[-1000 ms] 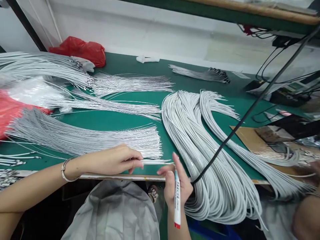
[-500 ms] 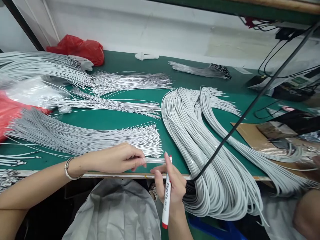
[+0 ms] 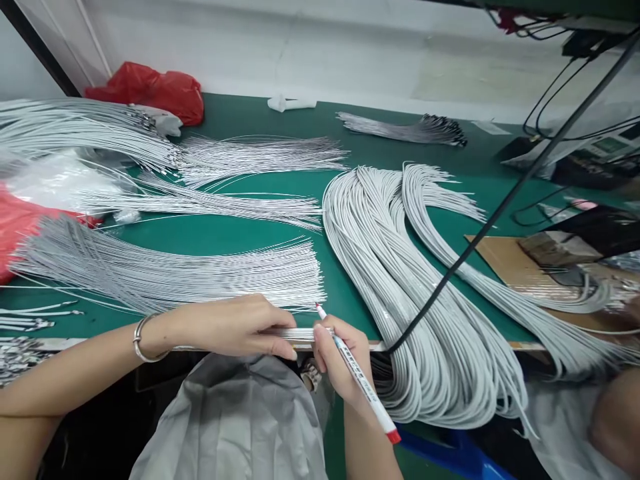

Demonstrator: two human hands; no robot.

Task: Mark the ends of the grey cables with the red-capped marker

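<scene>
- Head view, around: green bench (image 3: 150, 241) loaded with cable; red plastic bag (image 3: 150, 93) at the back left, clear plastic bag (image 3: 53, 183) and second red bag (image 3: 17, 230) at left edge.
- Long fine-wire bundle (image 3: 215, 273) lies just beyond the left wrist, running toward the right hand; more wire bundles (image 3: 265, 160) behind it.
- Thick grey cable coil (image 3: 380, 253) right of the hands, drooping over the front edge; black-ended bundle (image 3: 400, 128) and white plastic piece (image 3: 295, 105) at the back.
- In the way: black cord (image 3: 465, 253) cuts diagonally across the grey coil, its lower end near the bench edge.
- Far right: cardboard (image 3: 493, 257) under clutter; part of another person (image 3: 617, 420) at the edge.
- Left hand (image 3: 250, 327), bracelet (image 3: 141, 339) on wrist: thumb and fingers pinched round a small wire bunch (image 3: 303, 334) at the front bench edge.
- Right hand (image 3: 345, 360): closed on a white marker pen (image 3: 363, 383), red tip up-left, near the bunch's end; finger contact with the wires can't be told.
- Versus half a second ago: marker was nearly upright, index finger extended; now slanted, fingers curled on it. Bunch sits nearer the edge. Big bundles unchanged; camera view dipped slightly.
</scene>
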